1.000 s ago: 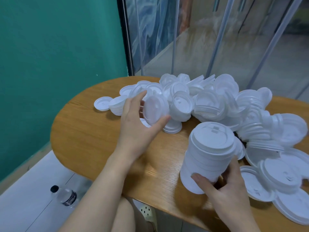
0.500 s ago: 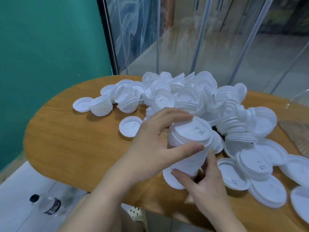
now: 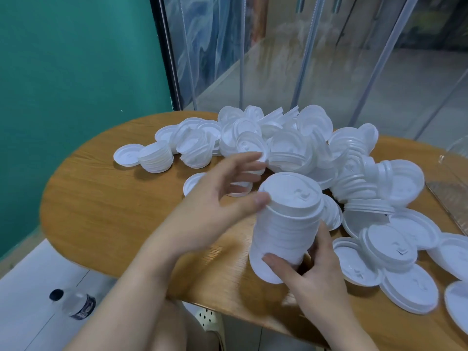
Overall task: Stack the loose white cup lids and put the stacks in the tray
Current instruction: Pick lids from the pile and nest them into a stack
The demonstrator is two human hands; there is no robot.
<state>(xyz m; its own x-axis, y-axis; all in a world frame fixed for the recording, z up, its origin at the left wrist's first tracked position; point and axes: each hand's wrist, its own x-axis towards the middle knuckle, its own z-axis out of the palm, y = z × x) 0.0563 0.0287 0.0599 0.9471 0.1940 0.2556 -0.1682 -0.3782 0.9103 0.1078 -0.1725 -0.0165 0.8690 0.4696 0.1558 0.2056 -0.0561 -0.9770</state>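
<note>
White lid stack (image 3: 288, 219) hides right hand's (image 3: 314, 272) fingers; clear tray (image 3: 453, 188) cut off.

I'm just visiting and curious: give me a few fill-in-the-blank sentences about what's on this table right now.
1. The right hand grips the tall stack of lids near its ____.
2. The table is made of ____.
3. On the floor lies a clear ____ with a dark cap.
4. The wall is painted ____.

Missing words: bottom; wood; bottle; green

Tray (image 3: 453, 196) cut off at right edge; left hand (image 3: 217, 198) hides loose lid (image 3: 191, 182).
</note>
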